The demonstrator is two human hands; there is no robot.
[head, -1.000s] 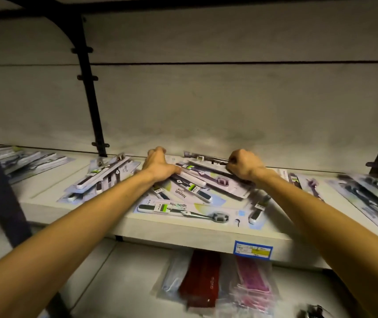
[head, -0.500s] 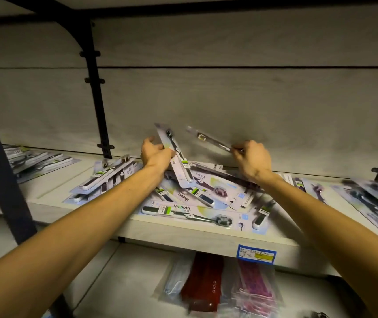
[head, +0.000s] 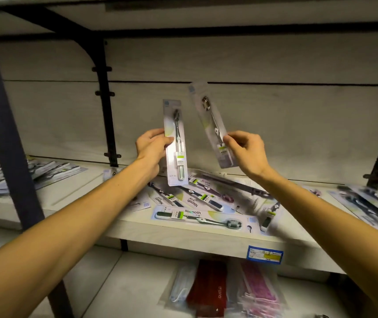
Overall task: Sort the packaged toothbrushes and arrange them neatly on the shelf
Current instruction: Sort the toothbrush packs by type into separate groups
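My left hand (head: 152, 146) grips a packaged toothbrush (head: 175, 143) by its left edge and holds it upright above the shelf (head: 183, 235). My right hand (head: 244, 149) pinches a second packaged toothbrush (head: 212, 120), tilted with its top leaning left. Both packs are raised in front of the back wall, brush heads up. Below them a loose pile of packaged toothbrushes (head: 206, 203) lies crisscrossed on the shelf, one pack (head: 198, 219) lying lengthwise along the front edge.
More toothbrush packs lie at the shelf's left end (head: 29, 173) and right end (head: 371, 205). Black brackets (head: 105, 106) rise from the shelf. A blue price tag (head: 264, 254) is on the front edge. Bagged red and pink items (head: 224, 292) lie on the lower shelf.
Both hands have risen from the pile, each lifting one pack; the packs went from lying flat to nearly upright in front of the wall.
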